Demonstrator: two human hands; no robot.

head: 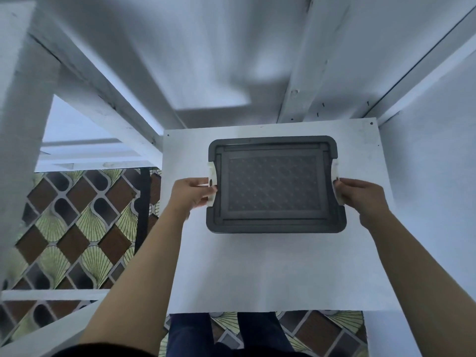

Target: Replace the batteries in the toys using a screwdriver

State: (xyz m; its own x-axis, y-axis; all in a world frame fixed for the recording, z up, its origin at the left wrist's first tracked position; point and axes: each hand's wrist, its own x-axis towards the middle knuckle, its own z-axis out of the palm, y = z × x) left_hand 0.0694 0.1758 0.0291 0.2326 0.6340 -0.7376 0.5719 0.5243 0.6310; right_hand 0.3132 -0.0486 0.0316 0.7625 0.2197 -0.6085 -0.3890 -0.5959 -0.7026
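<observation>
A dark grey plastic storage box with a patterned lid stands shut on the white table, toward its far side. It has a white latch on each short side. My left hand grips the left latch, thumb on top. My right hand grips the right latch the same way. The box's contents are hidden under the lid. No toy, battery or screwdriver is in view.
White walls and beams enclose the table at the back and right. A white wooden frame stands at the left. Below it lies a patterned floor in brown and green. My dark trouser legs show under the table's near edge.
</observation>
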